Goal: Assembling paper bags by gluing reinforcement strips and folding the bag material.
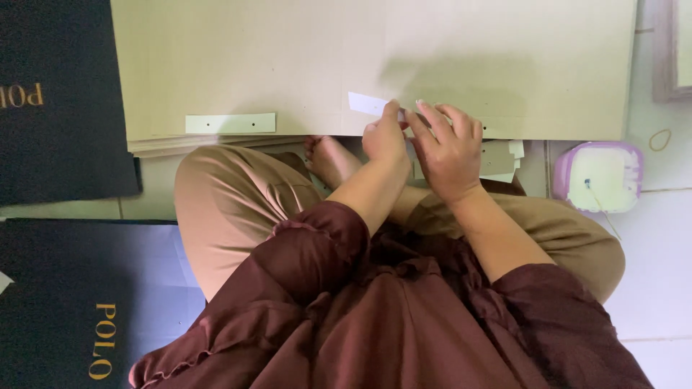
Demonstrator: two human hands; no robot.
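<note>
Cardboard sheet (303, 65): tan, the biggest thing I see from here, lying flat across the top of the view on a thin stack of like sheets, its near edge over the crossed legs of the person seated on the floor
Dark printed sheets (61, 101): two black ones with gold lettering lie to one side, one up by the cardboard, one lower by the knee, both apart from the hands
Tiled floor (663, 238): pale, bearing everything
Glue tub (600, 176): small, purple-rimmed, white inside, a thin stick standing in it, just beside the knee and near the cardboard's corner
Right hand (448, 148): fingers spread flat and pressing on the sheet's near edge, closed on nothing that I can see
Left hand (386, 135): thumb and fingertips pinched together on the white strip at the same edge
Mounted strip (231, 123): pale green with two dots, already flat on the edge, well apart from the hands
White strip (369, 104): small paper piece, one end free and tilted up, the other under the fingers
Step in hand, as I judge it: fixing this strip to the edge
Next move calls for: laying the free end down square to the edge and pressing along it
</note>
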